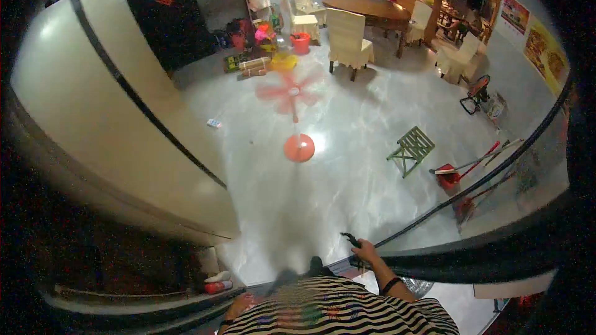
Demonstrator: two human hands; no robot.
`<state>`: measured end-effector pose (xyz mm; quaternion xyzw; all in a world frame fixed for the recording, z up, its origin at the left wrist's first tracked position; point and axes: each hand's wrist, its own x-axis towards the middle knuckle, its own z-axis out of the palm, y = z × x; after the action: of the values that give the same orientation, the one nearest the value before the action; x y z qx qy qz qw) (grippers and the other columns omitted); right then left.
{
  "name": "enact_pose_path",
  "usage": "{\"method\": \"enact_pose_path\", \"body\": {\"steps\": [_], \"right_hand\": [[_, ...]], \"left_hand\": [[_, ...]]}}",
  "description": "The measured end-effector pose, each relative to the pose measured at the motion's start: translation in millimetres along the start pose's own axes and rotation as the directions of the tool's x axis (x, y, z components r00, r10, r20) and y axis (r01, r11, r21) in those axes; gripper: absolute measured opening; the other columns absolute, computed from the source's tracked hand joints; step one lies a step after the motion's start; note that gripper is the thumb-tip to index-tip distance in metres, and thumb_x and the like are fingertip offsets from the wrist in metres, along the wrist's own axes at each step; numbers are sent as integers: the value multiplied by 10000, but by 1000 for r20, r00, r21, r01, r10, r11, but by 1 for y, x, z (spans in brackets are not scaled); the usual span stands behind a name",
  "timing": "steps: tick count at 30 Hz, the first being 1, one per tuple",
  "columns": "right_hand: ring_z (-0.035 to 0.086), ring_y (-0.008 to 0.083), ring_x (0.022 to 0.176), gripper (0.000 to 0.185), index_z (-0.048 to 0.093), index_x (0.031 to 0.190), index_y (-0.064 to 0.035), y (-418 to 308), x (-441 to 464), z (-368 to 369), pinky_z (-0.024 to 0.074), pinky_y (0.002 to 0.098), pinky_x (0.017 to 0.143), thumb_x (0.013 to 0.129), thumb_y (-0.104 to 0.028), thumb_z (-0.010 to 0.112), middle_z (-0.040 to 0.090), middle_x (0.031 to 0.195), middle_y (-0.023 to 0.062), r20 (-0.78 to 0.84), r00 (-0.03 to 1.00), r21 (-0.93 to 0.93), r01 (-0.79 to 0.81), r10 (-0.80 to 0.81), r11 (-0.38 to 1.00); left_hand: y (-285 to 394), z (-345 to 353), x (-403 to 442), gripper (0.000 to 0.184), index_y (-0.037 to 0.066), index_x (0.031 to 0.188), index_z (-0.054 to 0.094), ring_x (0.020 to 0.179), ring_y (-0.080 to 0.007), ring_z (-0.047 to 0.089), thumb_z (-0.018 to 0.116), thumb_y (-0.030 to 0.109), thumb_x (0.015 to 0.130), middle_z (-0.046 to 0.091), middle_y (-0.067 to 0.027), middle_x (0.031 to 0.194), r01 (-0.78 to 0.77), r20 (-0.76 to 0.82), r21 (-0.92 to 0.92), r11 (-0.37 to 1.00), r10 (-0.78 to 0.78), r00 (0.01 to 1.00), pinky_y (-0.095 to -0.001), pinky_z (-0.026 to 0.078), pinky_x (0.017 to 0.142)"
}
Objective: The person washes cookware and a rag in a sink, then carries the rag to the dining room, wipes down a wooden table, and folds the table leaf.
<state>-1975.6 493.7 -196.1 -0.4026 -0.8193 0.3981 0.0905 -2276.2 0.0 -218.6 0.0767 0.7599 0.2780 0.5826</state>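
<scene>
- Pale, glossy floor [267,192], light grey with whitish marbling, bordered on the left by a cream panel [81,87] crossed by a dark strip.
- Person, seen from above at the lower edge, in a black-and-cream striped top [335,313] with coloured patches on the front.
- Right hand [367,251], forearm extended forward, dark band at the wrist: fingers closed around a small black implement, its far end projecting over the floor.
- Small black implement [349,237], slender, held in the right hand, apart from the furnishings; exact type cannot be told.
- Left hand [241,304], low beside the striped top: how far its fingers are open, and whether they hold anything, cannot be told.
- Coral-red standing fan [299,148], round base on the floor ahead of the person, blades blurred.
- Green slatted folding stool [416,146], to the right of the fan, well apart from it.
- Red dustpan [447,177], near the right wall, with long handles lying beside it.
- Round brown wooden table [366,9], at the back, with cream fabric-covered chairs [347,34] around it.
- Red plastic bucket [300,43], left of the nearest chair; yellow plastic basin [284,62] near it.
- Yellow poster [546,59], on the right wall.
</scene>
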Motion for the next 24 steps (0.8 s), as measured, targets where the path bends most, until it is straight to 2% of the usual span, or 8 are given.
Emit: {"method": "enact_pose_path", "body": {"steps": [1, 5, 11, 13, 15, 20, 23, 24], "right_hand": [[620, 211, 609, 406, 577, 998, -13, -9, 20, -7, 494, 336, 586, 701, -273, 674, 615, 710, 136, 57, 981, 70, -187, 183, 980], [625, 162, 636, 393, 569, 1032, -16, -40, 80, -48, 508, 322, 564, 712, -219, 675, 625, 810, 127, 32, 944, 214, -327, 328, 920], [598, 186, 698, 394, 593, 1015, -4, 53, 124, -64, 488, 333, 636, 687, -200, 691, 630, 768, 102, -161, 863, 202, -446, 478, 872], [586, 181, 642, 343, 593, 943, 8, 94, 121, -65, 481, 339, 592, 680, -187, 694, 612, 719, 95, -210, 763, 256, -561, 612, 787], [559, 184, 543, 257, 580, 863, 12, 104, 111, -78, 465, 332, 510, 694, -156, 678, 578, 665, 82, -247, 780, 171, -550, 576, 818], [524, 171, 495, 141, 559, 793, -19, 90, 90, -96, 438, 319, 445, 710, -99, 640, 544, 628, 65, -164, 561, 736, -478, 811, 480], [531, 183, 522, 132, 560, 800, -22, 138, 72, -95, 432, 317, 446, 692, -62, 623, 546, 639, 75, 75, 443, 800, -561, 893, 211], [532, 189, 523, 131, 561, 796, -20, 145, 75, -94, 436, 322, 451, 688, -63, 621, 547, 632, 79, -7, 445, 776, -562, 895, 285]], "left_hand": [[13, -2, 6, 336, 44, 1110, 569, 752, -195, 599, 582, 190, 808, 628, -112, 885, 25, 32, 11, 1000, -25, 999, -304, 480, 573], [81, -24, 42, 332, 46, 1109, 569, 753, -193, 600, 580, 193, 811, 627, -109, 891, 67, 132, 71, 995, -76, 988, -303, 481, 575], [196, -68, 130, 328, 50, 1107, 569, 754, -190, 600, 578, 198, 815, 627, -106, 900, 53, 235, 194, 980, -98, 967, -301, 482, 577], [247, -80, 164, 326, 52, 1107, 569, 755, -189, 600, 577, 200, 816, 626, -104, 902, 27, 265, 246, 969, -94, 960, -301, 483, 578], [294, -87, 201, 324, 53, 1106, 568, 755, -188, 600, 577, 201, 818, 626, -103, 905, -7, 298, 295, 955, -85, 951, -300, 483, 578], [417, -75, 268, 320, 56, 1105, 568, 756, -186, 600, 575, 205, 821, 625, -100, 913, -98, 369, 370, 924, -50, 928, -299, 484, 580], [477, -52, 297, 318, 59, 1104, 568, 756, -185, 600, 573, 208, 824, 625, -98, 917, -131, 403, 383, 915, -37, 914, -298, 485, 581], [493, -43, 306, 317, 59, 1104, 568, 757, -184, 601, 573, 209, 824, 624, -97, 919, -136, 408, 385, 913, -36, 912, -297, 485, 581]]}}
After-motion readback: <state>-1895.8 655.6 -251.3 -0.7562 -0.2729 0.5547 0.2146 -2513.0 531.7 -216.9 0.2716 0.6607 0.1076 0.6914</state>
